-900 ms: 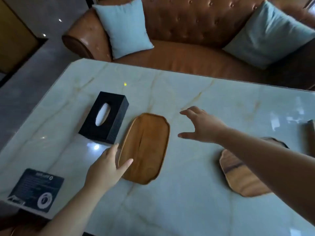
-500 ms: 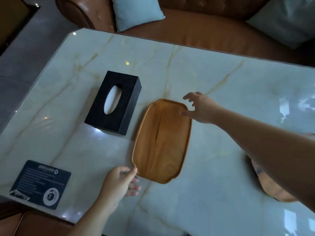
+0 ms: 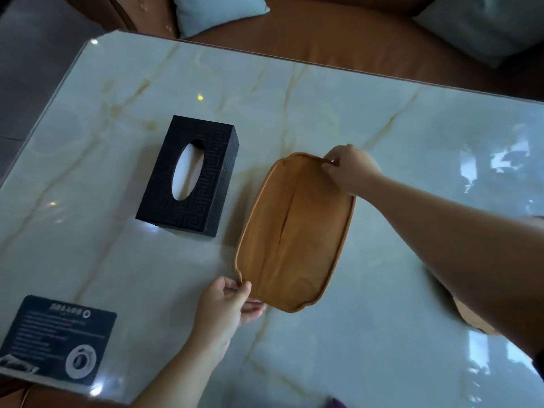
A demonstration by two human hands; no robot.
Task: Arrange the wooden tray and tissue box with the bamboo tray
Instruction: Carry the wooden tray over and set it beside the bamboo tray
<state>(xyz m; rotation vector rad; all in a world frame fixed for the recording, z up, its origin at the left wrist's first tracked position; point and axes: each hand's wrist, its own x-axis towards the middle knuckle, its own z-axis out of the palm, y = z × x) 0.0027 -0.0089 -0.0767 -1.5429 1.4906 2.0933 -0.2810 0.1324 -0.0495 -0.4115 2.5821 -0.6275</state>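
An oblong orange-brown wooden tray (image 3: 294, 234) lies near the middle of the marble table. My right hand (image 3: 350, 169) pinches its far right corner. My left hand (image 3: 226, 304) holds its near left corner, fingers under the rim. A black tissue box (image 3: 191, 175) with an oval slot stands just left of the tray, a small gap between them. A second tray (image 3: 474, 319), paler wood, shows only as a sliver under my right forearm at the right edge.
A dark printed card (image 3: 56, 340) lies at the table's near left corner. A brown leather sofa (image 3: 338, 33) with light blue cushions (image 3: 217, 10) runs along the table's far edge. The marble table top (image 3: 382, 334) is glossy with reflections.
Both hands have closed onto the wooden tray: the right hand reached from above the table to its far corner, the left slid to its near corner. The view has tilted further down.
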